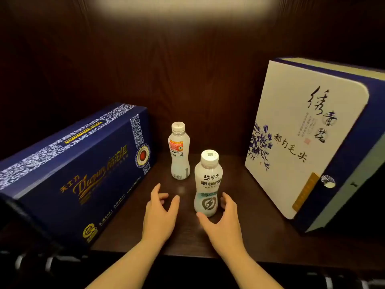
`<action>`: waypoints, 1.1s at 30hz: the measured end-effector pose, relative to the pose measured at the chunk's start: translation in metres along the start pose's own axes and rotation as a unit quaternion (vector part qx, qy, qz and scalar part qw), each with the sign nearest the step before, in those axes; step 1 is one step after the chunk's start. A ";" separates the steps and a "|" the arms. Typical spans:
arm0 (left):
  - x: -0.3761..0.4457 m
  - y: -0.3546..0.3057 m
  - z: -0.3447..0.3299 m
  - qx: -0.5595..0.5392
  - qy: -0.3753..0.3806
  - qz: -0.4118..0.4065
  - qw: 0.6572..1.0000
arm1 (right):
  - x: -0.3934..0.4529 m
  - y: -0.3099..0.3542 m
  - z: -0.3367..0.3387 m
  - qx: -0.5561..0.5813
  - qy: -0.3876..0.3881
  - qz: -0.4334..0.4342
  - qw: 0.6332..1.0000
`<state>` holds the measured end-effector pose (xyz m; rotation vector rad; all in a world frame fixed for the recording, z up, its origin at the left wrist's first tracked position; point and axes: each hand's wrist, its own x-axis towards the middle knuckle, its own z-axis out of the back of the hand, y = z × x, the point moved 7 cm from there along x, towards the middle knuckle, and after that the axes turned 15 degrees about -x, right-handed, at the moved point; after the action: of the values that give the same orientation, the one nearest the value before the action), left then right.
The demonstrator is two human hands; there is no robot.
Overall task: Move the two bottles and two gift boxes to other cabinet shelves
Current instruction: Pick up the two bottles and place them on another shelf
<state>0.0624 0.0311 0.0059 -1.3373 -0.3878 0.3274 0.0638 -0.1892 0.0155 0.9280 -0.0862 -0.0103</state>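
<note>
Two white bottles stand upright on a dark wooden shelf (pixel 260 232). The near bottle (pixel 208 182) has a grey emblem low on its label; the far bottle (pixel 178 152) shows an orange label. A long dark-blue gift box (pixel 68 174) lies at the left. At the right stands a white gift box (pixel 302 140) with blue flowers and black calligraphy. My right hand (pixel 224 222) is open, its thumb and fingers curved around the near bottle's base, barely apart from it. My left hand (pixel 160 213) is open just left of that bottle, holding nothing.
The cabinet's dark wood back panel (pixel 187 80) rises close behind the bottles. The shelf's front edge (pixel 187 255) runs below my wrists. Striped dark objects (pixel 50 261) show below that edge at the lower left and lower right.
</note>
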 end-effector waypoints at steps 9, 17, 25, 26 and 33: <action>0.084 -0.007 -0.038 0.001 -0.005 -0.035 0.999 | 0.018 0.006 -0.020 -0.020 -0.027 0.013 0.999; 0.119 -0.014 -0.061 -0.013 0.040 -0.021 0.999 | 0.020 0.007 -0.021 -0.051 -0.041 0.009 0.998; 0.097 -0.019 -0.052 -0.019 0.079 -0.031 0.996 | 0.018 0.008 -0.021 -0.066 -0.043 -0.010 0.997; 0.093 -0.019 -0.049 -0.021 0.084 -0.033 0.996 | 0.018 0.008 -0.022 -0.070 -0.044 -0.012 0.997; 0.057 -0.018 -0.032 -0.069 0.115 -0.021 0.991 | 0.011 0.010 -0.017 -0.020 -0.033 -0.039 0.998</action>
<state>0.1283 0.0248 0.0229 -1.4822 -0.2492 0.1103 0.0760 -0.1704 0.0141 0.8901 -0.1098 -0.1154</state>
